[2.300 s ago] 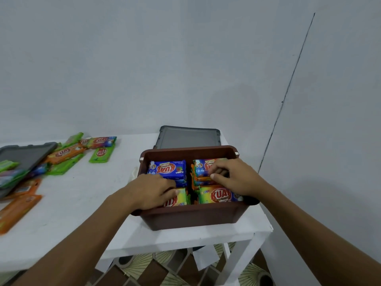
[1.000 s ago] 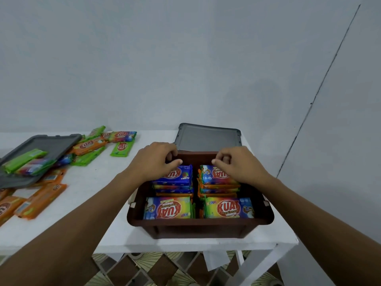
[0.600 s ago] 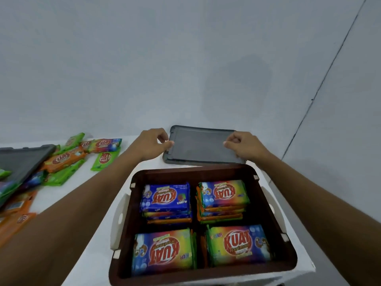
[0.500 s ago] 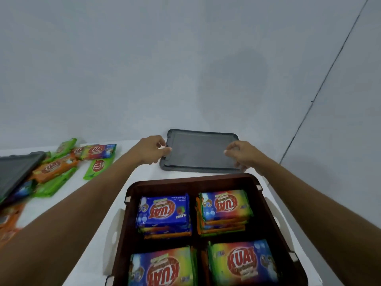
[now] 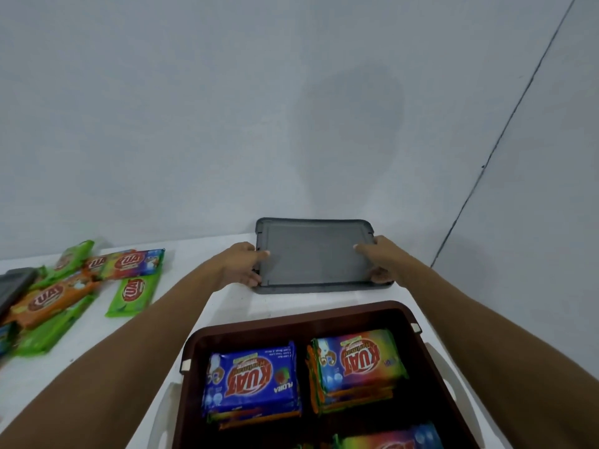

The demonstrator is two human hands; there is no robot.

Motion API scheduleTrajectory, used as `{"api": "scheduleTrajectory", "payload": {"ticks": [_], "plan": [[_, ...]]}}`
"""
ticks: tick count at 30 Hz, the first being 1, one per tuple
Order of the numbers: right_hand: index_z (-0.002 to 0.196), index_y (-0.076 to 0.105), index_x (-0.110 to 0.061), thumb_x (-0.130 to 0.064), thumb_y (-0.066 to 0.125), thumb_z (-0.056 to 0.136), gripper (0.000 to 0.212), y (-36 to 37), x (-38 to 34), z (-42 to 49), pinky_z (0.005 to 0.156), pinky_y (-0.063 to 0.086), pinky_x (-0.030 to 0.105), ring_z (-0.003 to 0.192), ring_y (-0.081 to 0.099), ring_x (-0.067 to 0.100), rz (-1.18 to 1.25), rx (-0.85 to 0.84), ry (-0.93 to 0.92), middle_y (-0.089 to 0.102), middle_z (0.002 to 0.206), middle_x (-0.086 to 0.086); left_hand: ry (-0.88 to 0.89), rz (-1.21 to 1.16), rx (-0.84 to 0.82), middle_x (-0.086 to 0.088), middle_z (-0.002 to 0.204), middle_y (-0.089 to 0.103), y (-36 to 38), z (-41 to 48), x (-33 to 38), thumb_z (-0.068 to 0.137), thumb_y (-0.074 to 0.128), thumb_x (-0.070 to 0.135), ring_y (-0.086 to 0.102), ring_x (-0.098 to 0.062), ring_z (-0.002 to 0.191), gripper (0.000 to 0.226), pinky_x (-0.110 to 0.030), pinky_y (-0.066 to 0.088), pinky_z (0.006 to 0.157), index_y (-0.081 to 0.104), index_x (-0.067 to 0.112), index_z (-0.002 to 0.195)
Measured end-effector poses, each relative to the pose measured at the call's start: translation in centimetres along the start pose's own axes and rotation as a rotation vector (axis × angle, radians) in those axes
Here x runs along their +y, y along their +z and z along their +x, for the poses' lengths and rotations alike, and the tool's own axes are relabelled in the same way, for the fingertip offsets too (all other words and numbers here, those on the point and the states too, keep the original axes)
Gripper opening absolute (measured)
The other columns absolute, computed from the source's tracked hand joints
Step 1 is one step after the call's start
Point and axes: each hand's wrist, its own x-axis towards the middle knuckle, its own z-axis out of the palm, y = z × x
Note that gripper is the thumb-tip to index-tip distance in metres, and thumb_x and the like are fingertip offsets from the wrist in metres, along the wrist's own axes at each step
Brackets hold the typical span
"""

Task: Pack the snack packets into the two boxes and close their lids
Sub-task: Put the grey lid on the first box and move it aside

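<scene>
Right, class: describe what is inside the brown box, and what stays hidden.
Inside the brown box: a blue-topped stack of snack packets, a rainbow-topped stack beside it, another packet cut off below. Lower packets show only edges; the floor is mostly covered.

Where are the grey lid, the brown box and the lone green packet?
grey lid (image 5: 314, 254), head view, centre of its panel.
brown box (image 5: 291, 320), head view, far rim.
green packet (image 5: 132, 294), head view, red logo.

Arms extended toward 12 o'clock, left hand (image 5: 238, 265) at 11, right hand (image 5: 379, 257) at 1, each gripping a lid (image 5: 311, 254) edge.
</scene>
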Motion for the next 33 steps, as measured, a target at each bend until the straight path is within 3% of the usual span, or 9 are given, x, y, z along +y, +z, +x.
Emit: {"api": "scheduleTrajectory", "payload": {"ticks": [5,9,12,15,19,23,27,31,33], "plan": [[0.150,0.025,-0.017,-0.046,0.052,0.095,0.068,-0.6,-0.3,-2.3,0.063,0.052,0.031,0.103,0.064,0.029,0.199,0.038,-0.109,0.043,0.136,0.008,0.081,-0.063,0.194,-0.012,0.118,0.052,-0.7,-1.8,-0.1,0.098,0.036,0.056,0.066,-0.027,0.090,0.067,-0.035,0.055,0.077,0.034,0.009,0.146],[0.141,0.042,-0.013,-0.052,0.038,0.099,0.058,-1.7,-1.4,-5.5,0.071,0.050,0.033,0.087,0.065,0.021,0.271,0.104,-0.205,0.059,0.103,0.002,0.180,-0.285,0.317,-0.013,0.114,0.056,-1.6,-4.7,0.2,0.097,0.024,0.064,0.066,-0.030,0.088,0.067,-0.040,0.057,0.080,0.047,0.013,0.135],[0.133,0.053,-0.013,-0.060,0.029,0.098,0.063,-3.1,-1.5,-8.8,0.085,0.051,0.038,0.100,0.064,0.022,0.446,0.083,-0.272,0.063,0.121,0.006,0.272,-0.499,0.342,-0.014,0.111,0.058,-2.1,-8.3,0.3,0.097,0.022,0.063,0.066,-0.033,0.091,0.065,-0.042,0.056,0.087,0.053,0.012,0.123],[0.121,0.056,-0.015,-0.063,0.022,0.097,0.064,-4.2,-0.8,-12.1,0.087,0.050,0.037,0.100,0.064,0.021,0.546,0.032,-0.322,0.064,0.116,0.005,0.342,-0.642,0.334,-0.014,0.113,0.060,-2.2,-12.0,-0.3,0.095,0.021,0.066,0.068,-0.032,0.098,0.066,-0.041,0.053,0.095,0.056,0.011,0.106],[0.121,0.055,-0.008,-0.053,0.044,0.097,0.051,-5.5,1.1,-14.5,0.076,0.051,0.032,0.090,0.066,0.024,0.734,-0.080,-0.298,0.065,0.106,0.009,0.392,-0.787,0.227,-0.014,0.102,0.060,-2.4,-15.4,-1.7,0.095,0.031,0.063,0.067,-0.030,0.096,0.062,-0.038,0.052,0.093,0.053,0.007,0.079],[0.115,0.062,-0.006,-0.014,0.073,0.081,0.037,-5.7,3.7,-16.8,0.058,0.049,0.025,0.071,0.060,0.019,0.607,-0.109,-0.298,0.064,0.089,0.011,0.438,-0.567,0.343,-0.010,0.085,0.061,-0.8,-17.6,-3.3,0.093,0.062,0.029,0.058,-0.022,0.082,0.035,-0.030,0.045,0.076,0.056,0.007,0.065],[0.124,0.052,-0.020,-0.003,0.067,0.085,0.045,-4.6,5.6,-18.1,0.060,0.054,0.030,0.090,0.066,0.025,0.483,-0.082,-0.250,0.063,0.105,0.013,0.458,-0.298,0.405,0.001,0.096,0.064,0.3,-19.1,-5.7,0.084,0.069,0.016,0.058,-0.018,0.084,0.005,-0.028,0.043,0.067,0.065,0.017,0.087],[0.112,0.053,-0.027,-0.009,0.060,0.089,0.031,-3.9,6.3,-19.5,0.057,0.050,0.025,0.083,0.062,0.017,0.390,-0.120,-0.243,0.059,0.098,0.002,0.459,-0.212,0.374,0.005,0.119,0.060,1.2,-21.4,-6.5,0.089,0.067,0.028,0.058,-0.005,0.098,0.031,-0.021,0.044,0.072,0.061,0.022,0.119],[0.124,0.053,-0.028,-0.012,0.057,0.091,0.036,-3.5,6.6,-20.3,0.057,0.048,0.021,0.084,0.060,0.013,0.318,-0.101,-0.276,0.058,0.109,-0.001,0.445,-0.184,0.321,0.006,0.129,0.052,1.6,-22.3,-7.4,0.090,0.066,0.030,0.054,-0.002,0.104,0.046,-0.020,0.044,0.075,0.053,0.025,0.133]]}}
